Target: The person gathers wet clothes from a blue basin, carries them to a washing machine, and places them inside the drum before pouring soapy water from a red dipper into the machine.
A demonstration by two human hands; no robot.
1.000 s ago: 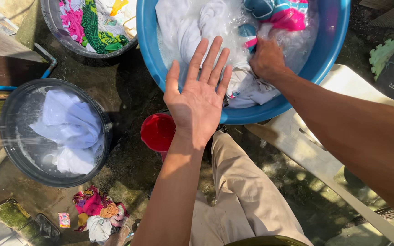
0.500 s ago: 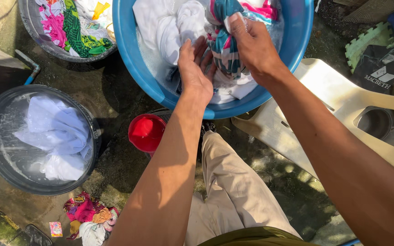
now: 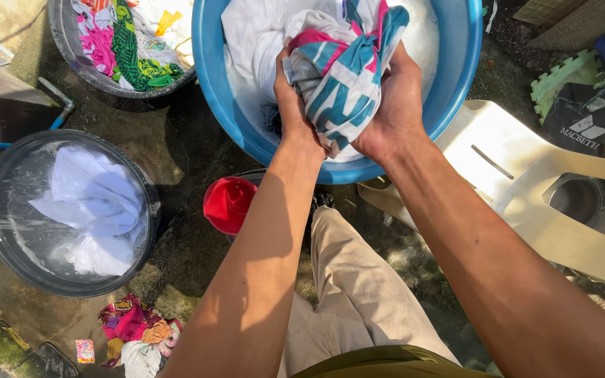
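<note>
Gripping a bunched teal, pink and white striped wet garment (image 3: 344, 77) from both sides, the left hand (image 3: 294, 115) and right hand (image 3: 395, 112) closed tight on it, equally near, above the round blue plastic wash basin (image 3: 218, 91).

Two bare forearms run from the near edge toward the far side, with no sleeves, watch or rings showing. The left hand (image 3: 293, 112) and right hand (image 3: 393, 115) are bare and look wet. Light beige trousers cover one leg between the arms. An olive-green band of clothing edges the near side.
</note>
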